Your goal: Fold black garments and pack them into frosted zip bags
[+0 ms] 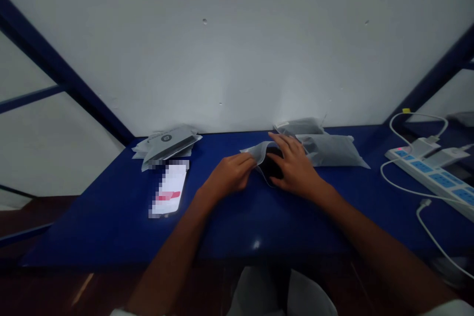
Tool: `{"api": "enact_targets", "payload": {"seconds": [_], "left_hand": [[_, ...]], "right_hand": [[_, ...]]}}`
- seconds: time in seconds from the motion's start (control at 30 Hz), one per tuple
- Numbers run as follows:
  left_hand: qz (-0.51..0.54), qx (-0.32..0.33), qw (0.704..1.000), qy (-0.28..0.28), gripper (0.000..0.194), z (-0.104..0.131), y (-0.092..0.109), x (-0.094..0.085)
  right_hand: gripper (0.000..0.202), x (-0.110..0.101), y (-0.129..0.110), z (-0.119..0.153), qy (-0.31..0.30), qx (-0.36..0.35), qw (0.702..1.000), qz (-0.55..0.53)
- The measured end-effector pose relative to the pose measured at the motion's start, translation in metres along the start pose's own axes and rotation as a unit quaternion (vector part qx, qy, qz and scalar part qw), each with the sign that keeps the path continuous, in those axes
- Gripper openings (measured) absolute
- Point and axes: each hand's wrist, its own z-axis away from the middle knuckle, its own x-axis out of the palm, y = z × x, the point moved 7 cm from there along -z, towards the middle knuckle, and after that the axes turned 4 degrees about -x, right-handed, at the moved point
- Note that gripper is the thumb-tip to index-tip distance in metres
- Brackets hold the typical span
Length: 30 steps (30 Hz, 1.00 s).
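A frosted plastic bag [259,150] stands with its mouth spread on the blue table. My left hand [233,170] is closed, pinching the bag's left edge between thumb and fingers. A dark item [273,162] shows at the bag's opening; its kind cannot be made out. My right hand [296,165] curls its fingers round this dark item from the right, partly hiding it. Just behind that hand lie a filled frosted plastic pouch [335,150] and another grey pouch [307,126].
Several printed plastic pouches [168,143] are stacked at the back left, with a lit smartphone [170,188] in front. At the right, a power strip [437,177] holds chargers, and white cables [425,217] trail over the table [122,222]. A white wall panel [237,69] rises behind.
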Motion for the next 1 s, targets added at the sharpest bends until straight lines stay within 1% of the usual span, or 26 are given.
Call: {"api": "enact_targets", "payload": {"seconds": [0.1, 0.13, 0.2, 0.27, 0.37, 0.57, 0.63, 0.73, 0.87, 1.0], "left_hand": [[-0.007, -0.004, 1.000, -0.006, 0.017, 0.001, -0.002, 0.003], [-0.007, -0.006, 1.000, -0.006, 0.017, 0.001, -0.003, 0.003], [-0.007, -0.007, 1.000, -0.004, 0.018, 0.001, -0.004, 0.004], [-0.004, -0.008, 1.000, -0.005, 0.017, 0.001, -0.005, 0.005], [-0.004, -0.010, 1.000, -0.018, 0.014, 0.000, -0.005, 0.005], [-0.021, -0.003, 1.000, -0.020, 0.011, 0.001, -0.007, 0.000], [-0.030, 0.000, 0.999, -0.022, 0.014, 0.002, -0.007, 0.001], [-0.046, 0.006, 0.999, -0.023, 0.019, 0.002, -0.005, 0.003], [-0.071, 0.016, 0.997, -0.018, 0.021, 0.001, 0.001, 0.002], [-0.093, 0.026, 0.995, -0.006, 0.023, -0.001, 0.007, -0.001]], "right_hand": [[0.021, 0.008, -0.006, -0.001, 0.013, -0.007, 1.000, 0.012], [0.015, 0.011, -0.008, -0.002, 0.012, -0.010, 1.000, 0.017], [0.008, 0.016, -0.010, -0.002, 0.008, -0.018, 1.000, 0.020], [0.008, 0.019, -0.010, -0.002, 0.009, -0.024, 1.000, 0.015], [0.011, 0.019, -0.006, -0.001, 0.026, -0.022, 0.999, 0.012], [0.010, 0.012, 0.002, 0.005, 0.082, -0.014, 0.996, 0.006], [0.011, 0.009, 0.002, 0.006, 0.101, -0.014, 0.995, -0.004], [0.012, 0.000, 0.002, 0.008, 0.141, -0.022, 0.989, -0.029], [0.012, -0.016, 0.005, 0.012, 0.207, -0.035, 0.975, -0.070], [0.017, -0.035, 0.006, 0.017, 0.271, -0.036, 0.959, -0.068]]}}
